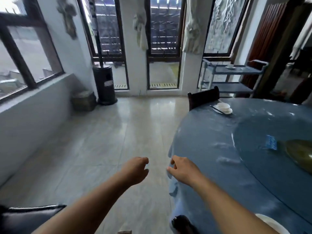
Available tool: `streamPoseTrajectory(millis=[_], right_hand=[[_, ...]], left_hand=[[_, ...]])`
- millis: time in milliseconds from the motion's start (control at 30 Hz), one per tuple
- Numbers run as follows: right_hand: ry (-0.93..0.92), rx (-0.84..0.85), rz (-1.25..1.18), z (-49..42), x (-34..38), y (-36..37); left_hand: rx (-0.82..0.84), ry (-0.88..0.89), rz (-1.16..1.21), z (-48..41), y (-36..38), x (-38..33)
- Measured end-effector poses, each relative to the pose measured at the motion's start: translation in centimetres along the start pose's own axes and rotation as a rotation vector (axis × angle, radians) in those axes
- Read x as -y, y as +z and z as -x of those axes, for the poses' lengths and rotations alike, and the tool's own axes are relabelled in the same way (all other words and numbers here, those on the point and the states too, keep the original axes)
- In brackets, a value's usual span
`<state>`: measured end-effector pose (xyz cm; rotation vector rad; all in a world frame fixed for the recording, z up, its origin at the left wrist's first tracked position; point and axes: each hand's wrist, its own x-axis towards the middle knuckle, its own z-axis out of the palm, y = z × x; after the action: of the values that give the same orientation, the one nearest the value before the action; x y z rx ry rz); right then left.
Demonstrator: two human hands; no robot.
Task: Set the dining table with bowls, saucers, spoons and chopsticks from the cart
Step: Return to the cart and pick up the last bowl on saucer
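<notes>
Fingers [145, 162] of the left hand [135, 169] are curling loosely, gripping nothing; right hand [181, 169] likewise, hovering at the dining table [211, 141] edge. Bowl [222, 106], saucer [228, 111], chopsticks [217, 109] are sitting on the table's far side; cart [233, 71] is standing beyond it.

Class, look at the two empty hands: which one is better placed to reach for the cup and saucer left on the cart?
Probably the right hand: the grey-blue trolley cart with its white cup and saucer stands ahead to the right, on its side. The left hand lies farther across. Both hands look empty.
</notes>
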<state>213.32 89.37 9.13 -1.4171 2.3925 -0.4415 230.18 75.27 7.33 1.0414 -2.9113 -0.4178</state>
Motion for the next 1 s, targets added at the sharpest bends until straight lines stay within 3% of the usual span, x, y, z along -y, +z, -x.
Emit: streamPoseTrajectory(millis=[233, 433, 700, 1000], right_hand=[[-0.007, 0.0, -0.005, -13.8, 8.9, 2.1], [0.037, 0.013, -0.016, -23.7, 12.2, 2.7], [0.098, -0.018, -0.078, -41.5, 6.6, 0.1], [0.159, -0.006, -0.095, -62.8, -0.6, -7.3]], left_hand=[[-0.037, -0.039, 0.049, -7.7, -5.6, 12.1], [-0.022, 0.003, 0.012, -16.2, -8.5, 17.8], [0.03, 0.07, -0.042, -36.0, -9.2, 20.8], [0.059, 0.121, -0.032, -60.9, -11.9, 19.4]])
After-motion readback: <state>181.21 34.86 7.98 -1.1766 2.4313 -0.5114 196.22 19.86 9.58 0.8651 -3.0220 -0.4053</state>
